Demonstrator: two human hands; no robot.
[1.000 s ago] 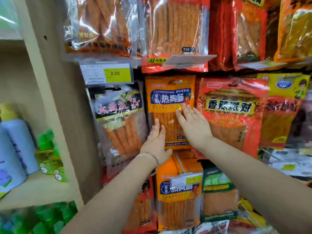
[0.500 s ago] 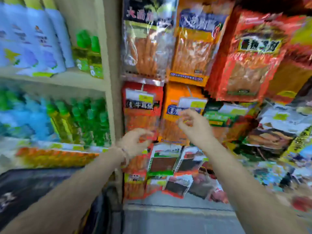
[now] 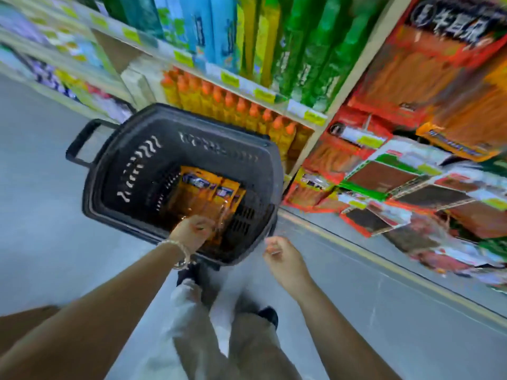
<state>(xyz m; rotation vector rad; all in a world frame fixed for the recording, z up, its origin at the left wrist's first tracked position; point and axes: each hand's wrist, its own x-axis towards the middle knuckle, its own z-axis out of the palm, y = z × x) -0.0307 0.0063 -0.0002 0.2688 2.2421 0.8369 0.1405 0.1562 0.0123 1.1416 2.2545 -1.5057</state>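
Observation:
A black shopping basket (image 3: pixel 115 185) stands on the floor below me. Orange snack packets (image 3: pixel 204 187) lie inside it. My left hand (image 3: pixel 192 233), with a bracelet at the wrist, reaches over the basket's near rim, and its curled fingers grip the lower end of one orange packet. My right hand (image 3: pixel 284 257) hangs just right of the basket with loosely curled fingers and nothing in it. The view is blurred by motion.
Shelves with orange-capped bottles (image 3: pixel 233 105) and green and blue packs (image 3: pixel 310 42) stand behind the basket. A rack of hanging red and orange snack bags (image 3: pixel 397 171) fills the right side. Grey floor (image 3: pixel 41 215) lies left, and my legs and shoes (image 3: pixel 225 325) are below.
My view has swung from the snack rack down to the basket. Both hands left the hanging packets; the left hand now reaches into the basket and the right hangs beside it.

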